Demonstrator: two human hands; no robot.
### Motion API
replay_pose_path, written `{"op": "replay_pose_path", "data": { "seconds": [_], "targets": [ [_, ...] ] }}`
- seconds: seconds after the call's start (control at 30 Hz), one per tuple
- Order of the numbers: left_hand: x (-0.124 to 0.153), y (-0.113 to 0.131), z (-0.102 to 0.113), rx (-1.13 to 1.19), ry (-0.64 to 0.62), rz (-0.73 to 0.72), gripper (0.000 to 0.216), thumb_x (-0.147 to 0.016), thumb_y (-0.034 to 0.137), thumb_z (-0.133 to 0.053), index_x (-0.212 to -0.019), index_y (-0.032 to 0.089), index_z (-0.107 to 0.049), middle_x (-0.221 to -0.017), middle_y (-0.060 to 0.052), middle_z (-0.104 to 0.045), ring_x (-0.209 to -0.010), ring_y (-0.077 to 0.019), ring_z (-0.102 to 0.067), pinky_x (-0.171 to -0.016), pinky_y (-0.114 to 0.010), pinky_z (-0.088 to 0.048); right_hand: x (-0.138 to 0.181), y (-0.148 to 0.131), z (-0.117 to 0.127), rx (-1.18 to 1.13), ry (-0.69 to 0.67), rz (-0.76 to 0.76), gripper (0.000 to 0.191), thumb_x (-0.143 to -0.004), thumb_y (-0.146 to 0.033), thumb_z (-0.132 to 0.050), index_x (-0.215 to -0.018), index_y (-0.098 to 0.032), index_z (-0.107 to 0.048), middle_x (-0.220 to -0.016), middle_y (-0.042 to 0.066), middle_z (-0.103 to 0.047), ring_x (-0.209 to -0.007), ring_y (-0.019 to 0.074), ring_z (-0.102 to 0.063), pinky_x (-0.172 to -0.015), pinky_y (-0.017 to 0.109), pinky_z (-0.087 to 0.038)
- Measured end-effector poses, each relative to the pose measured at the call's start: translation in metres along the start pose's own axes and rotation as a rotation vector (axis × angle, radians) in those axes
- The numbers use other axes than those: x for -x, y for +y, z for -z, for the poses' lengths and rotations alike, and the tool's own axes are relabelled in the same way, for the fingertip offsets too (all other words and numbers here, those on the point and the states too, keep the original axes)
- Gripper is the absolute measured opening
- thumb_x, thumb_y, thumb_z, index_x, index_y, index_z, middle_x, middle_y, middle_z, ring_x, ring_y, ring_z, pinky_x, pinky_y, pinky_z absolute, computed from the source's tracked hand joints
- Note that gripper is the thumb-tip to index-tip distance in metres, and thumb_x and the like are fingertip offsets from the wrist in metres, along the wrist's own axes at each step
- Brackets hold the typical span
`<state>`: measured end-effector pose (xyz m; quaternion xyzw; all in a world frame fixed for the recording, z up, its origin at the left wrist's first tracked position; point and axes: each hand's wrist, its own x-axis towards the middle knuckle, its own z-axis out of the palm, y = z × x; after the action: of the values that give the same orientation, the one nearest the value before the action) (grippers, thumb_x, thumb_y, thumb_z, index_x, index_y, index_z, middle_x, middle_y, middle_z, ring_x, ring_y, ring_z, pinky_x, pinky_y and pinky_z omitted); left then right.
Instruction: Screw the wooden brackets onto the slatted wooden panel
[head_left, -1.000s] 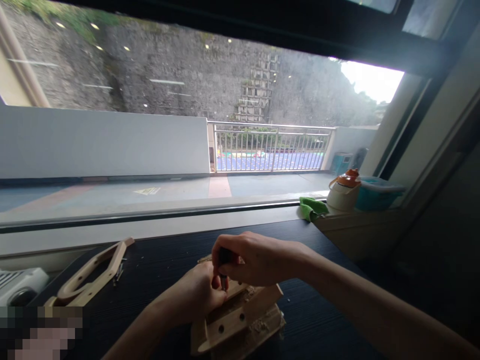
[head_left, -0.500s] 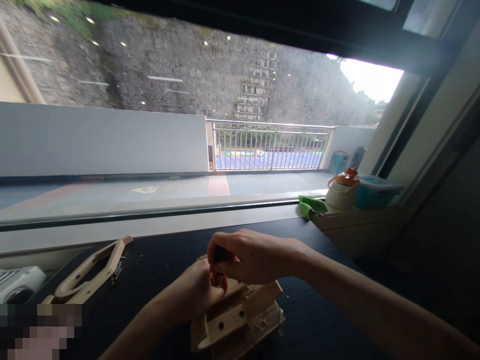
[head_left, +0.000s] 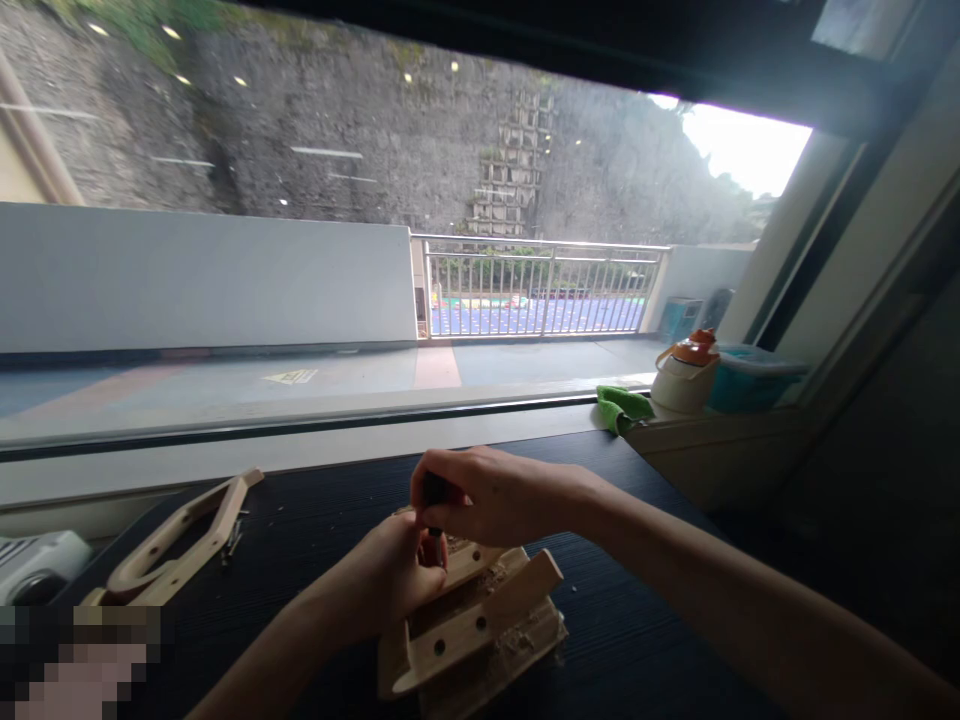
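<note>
A pale wooden assembly point(head_left: 480, 630) of stacked pieces with drilled holes and sawdust lies on the dark table point(head_left: 315, 530) in front of me. My right hand point(head_left: 487, 495) is closed around the dark and red handle of a screwdriver point(head_left: 433, 492), its shaft pointing down into the wood. My left hand point(head_left: 394, 575) is curled against the near left side of the assembly, pinching at the tool's tip; what it pinches is hidden.
A second wooden frame piece point(head_left: 176, 540) lies at the left with loose screws point(head_left: 232, 545) beside it. A white device point(head_left: 34, 565) sits at the far left edge. On the sill at right stand a green cloth point(head_left: 622, 408), a white kettle point(head_left: 682, 380) and a teal box point(head_left: 750, 382).
Both hands stay on the screwdriver and the wood, shifting slightly upward in view. The right hand's grip has turned a little on the handle.
</note>
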<state>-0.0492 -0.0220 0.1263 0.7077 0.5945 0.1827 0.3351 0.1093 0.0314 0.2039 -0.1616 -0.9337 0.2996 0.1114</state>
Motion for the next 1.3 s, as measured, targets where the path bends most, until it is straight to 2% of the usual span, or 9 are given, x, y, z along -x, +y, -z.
{"op": "replay_pose_path", "data": {
  "seconds": [0.17,0.37,0.6,0.7,0.87,1.03,1.2,1.3],
  "targets": [
    [0.001,0.0,0.002,-0.011,0.027,0.016,0.006,-0.065,0.016,-0.051,-0.06,0.018,-0.052,-0.057,0.004,-0.053,-0.059,-0.0134,-0.052,-0.054,-0.024,-0.037,0.004,-0.002,0.007,0.077,-0.015,-0.016,0.019,-0.089,-0.029,-0.055,-0.102,-0.016,-0.057,-0.084,0.003,-0.065,-0.069,0.0114,-0.055,-0.059,0.022,-0.039],
    [0.0,0.001,0.002,-0.037,0.03,0.027,0.011,-0.066,0.021,-0.052,-0.057,0.017,-0.058,-0.056,0.002,-0.056,-0.059,-0.0151,-0.054,-0.053,-0.025,-0.037,0.001,-0.01,0.018,0.246,-0.113,-0.044,0.02,-0.089,-0.027,-0.051,-0.104,-0.016,-0.056,-0.077,0.001,-0.06,-0.062,0.01,-0.048,-0.053,0.022,-0.033],
    [-0.003,-0.006,-0.001,-0.046,0.031,0.008,0.013,-0.066,0.022,-0.052,-0.058,0.017,-0.061,-0.056,0.003,-0.055,-0.057,-0.0136,-0.052,-0.053,-0.024,-0.037,-0.002,-0.01,0.01,0.395,0.0,-0.094,0.023,-0.09,-0.037,-0.052,-0.1,-0.016,-0.056,-0.065,-0.002,-0.052,-0.056,0.0103,-0.04,-0.052,0.023,-0.027],
    [-0.004,-0.007,-0.001,-0.046,0.037,0.0,0.009,-0.065,0.021,-0.051,-0.06,0.017,-0.059,-0.058,0.003,-0.055,-0.058,-0.0137,-0.053,-0.053,-0.024,-0.038,-0.001,-0.013,0.011,0.446,-0.025,-0.063,0.027,-0.09,-0.042,-0.05,-0.102,-0.018,-0.056,-0.065,-0.002,-0.052,-0.054,0.0103,-0.038,-0.051,0.025,-0.026],
    [-0.002,-0.004,-0.001,-0.058,0.06,0.012,0.009,-0.062,0.018,-0.05,-0.064,0.016,-0.059,-0.059,0.002,-0.056,-0.06,-0.0155,-0.055,-0.054,-0.026,-0.038,-0.002,-0.018,0.018,0.415,-0.091,0.034,0.017,-0.088,-0.031,-0.047,-0.097,-0.019,-0.056,-0.068,-0.002,-0.056,-0.057,0.0099,-0.043,-0.052,0.023,-0.029],
    [-0.004,-0.006,-0.004,-0.04,0.062,0.026,0.009,-0.063,0.02,-0.05,-0.062,0.017,-0.058,-0.057,0.003,-0.056,-0.057,-0.0148,-0.055,-0.052,-0.026,-0.037,-0.003,-0.018,0.016,0.373,-0.091,-0.024,0.015,-0.086,-0.028,-0.048,-0.094,-0.018,-0.055,-0.067,-0.002,-0.054,-0.057,0.0101,-0.043,-0.051,0.023,-0.028],
    [-0.003,-0.007,-0.005,-0.036,0.071,0.022,0.008,-0.063,0.019,-0.05,-0.061,0.018,-0.057,-0.058,0.002,-0.056,-0.058,-0.0156,-0.055,-0.054,-0.026,-0.039,-0.006,-0.017,0.01,0.485,-0.032,-0.08,0.029,-0.091,-0.043,-0.047,-0.097,-0.016,-0.057,-0.066,0.001,-0.055,-0.055,0.0116,-0.041,-0.052,0.025,-0.026],
    [-0.002,-0.007,-0.004,-0.035,0.072,0.013,0.008,-0.064,0.019,-0.05,-0.062,0.018,-0.058,-0.06,0.002,-0.057,-0.059,-0.0154,-0.056,-0.055,-0.026,-0.04,-0.007,-0.018,0.012,0.522,-0.05,-0.059,0.034,-0.091,-0.046,-0.045,-0.099,-0.016,-0.058,-0.068,0.002,-0.057,-0.055,0.0115,-0.042,-0.053,0.025,-0.026]
  ]
}}
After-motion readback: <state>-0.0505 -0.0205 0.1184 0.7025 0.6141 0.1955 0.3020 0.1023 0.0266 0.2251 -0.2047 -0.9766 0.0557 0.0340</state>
